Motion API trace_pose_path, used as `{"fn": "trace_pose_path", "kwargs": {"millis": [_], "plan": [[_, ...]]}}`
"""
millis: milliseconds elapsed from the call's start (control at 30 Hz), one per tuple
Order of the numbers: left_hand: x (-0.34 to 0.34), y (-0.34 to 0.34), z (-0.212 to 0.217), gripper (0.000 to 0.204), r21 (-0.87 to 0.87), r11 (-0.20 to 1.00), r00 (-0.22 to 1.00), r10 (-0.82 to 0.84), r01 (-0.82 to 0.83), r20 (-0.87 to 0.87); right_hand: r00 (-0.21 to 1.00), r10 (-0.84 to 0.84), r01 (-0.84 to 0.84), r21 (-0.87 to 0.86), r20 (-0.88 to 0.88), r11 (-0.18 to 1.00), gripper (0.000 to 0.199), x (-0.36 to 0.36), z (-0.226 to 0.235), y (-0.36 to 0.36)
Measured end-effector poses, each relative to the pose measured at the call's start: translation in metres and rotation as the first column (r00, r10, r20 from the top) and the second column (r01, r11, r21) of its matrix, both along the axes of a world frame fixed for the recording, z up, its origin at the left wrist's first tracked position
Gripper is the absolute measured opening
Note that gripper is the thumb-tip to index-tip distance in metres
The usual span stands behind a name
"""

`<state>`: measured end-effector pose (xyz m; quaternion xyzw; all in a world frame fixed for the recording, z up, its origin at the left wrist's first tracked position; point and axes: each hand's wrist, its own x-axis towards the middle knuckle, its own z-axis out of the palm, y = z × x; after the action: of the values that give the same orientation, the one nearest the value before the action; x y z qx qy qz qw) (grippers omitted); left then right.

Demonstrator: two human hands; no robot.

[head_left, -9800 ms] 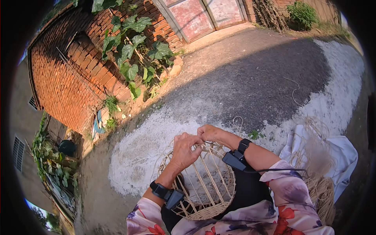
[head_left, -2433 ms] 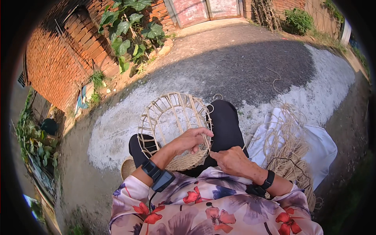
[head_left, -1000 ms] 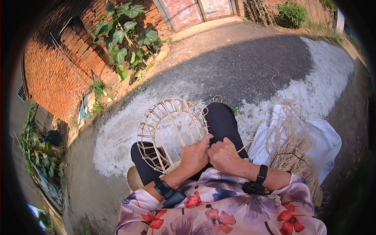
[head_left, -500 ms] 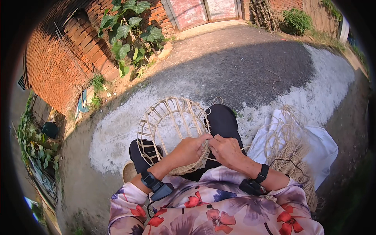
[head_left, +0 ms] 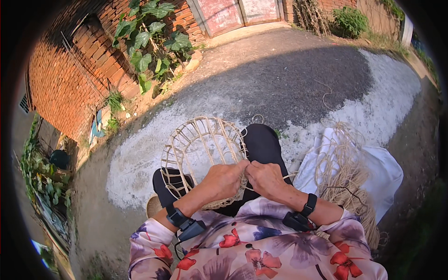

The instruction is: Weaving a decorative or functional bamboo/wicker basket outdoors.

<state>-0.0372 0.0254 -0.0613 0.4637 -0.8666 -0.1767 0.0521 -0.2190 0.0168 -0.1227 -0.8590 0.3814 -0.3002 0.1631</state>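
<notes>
An openwork basket (head_left: pixel 223 203) of pale twisted cord rests on my lap, tilted, with its ribs spread toward the far side. My left hand (head_left: pixel 226 179) reaches across it and is closed on its right rim, thumb and fingers pressed together. Against that same rim, my right hand (head_left: pixel 265 178) is pinched closed, its fingertips meeting those of the left. A strand of cord (head_left: pixel 290 176) comes out beside the right hand. The exact spot between the fingertips is hidden by the fingers.
To my right, a heap of loose pale cord (head_left: pixel 347 198) lies on a white cloth sack (head_left: pixel 385 170). Part of a round woven object (head_left: pixel 153 206) shows by my left knee. A brick wall (head_left: pixel 65 93), a leafy plant (head_left: pixel 142 60) and a faded red door (head_left: pixel 219 16) stand beyond.
The view has shifted slightly. Both hands stay at the basket's right rim, with only a small shift of the fingers; the basket is almost unmoved.
</notes>
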Motion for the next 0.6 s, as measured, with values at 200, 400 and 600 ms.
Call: {"fn": "trace_pose_path", "kwargs": {"millis": [200,400,600], "plan": [[0.004,-0.007,0.001,0.047,0.13,0.991,0.997,0.035,-0.026,-0.066,1.0,0.0,0.0,0.006,-0.009,1.0,0.01,0.0,0.003,0.001],[-0.001,-0.004,0.0,0.046,0.063,0.998,1.0,0.013,-0.012,-0.026,1.0,0.015,-0.015,0.025,-0.005,1.0,0.011,0.002,0.003,-0.003],[-0.005,-0.002,0.011,0.047,0.088,0.996,0.999,0.031,-0.034,0.038,1.0,-0.01,0.011,0.025,-0.021,1.0,0.012,0.0,0.006,-0.002]]}}
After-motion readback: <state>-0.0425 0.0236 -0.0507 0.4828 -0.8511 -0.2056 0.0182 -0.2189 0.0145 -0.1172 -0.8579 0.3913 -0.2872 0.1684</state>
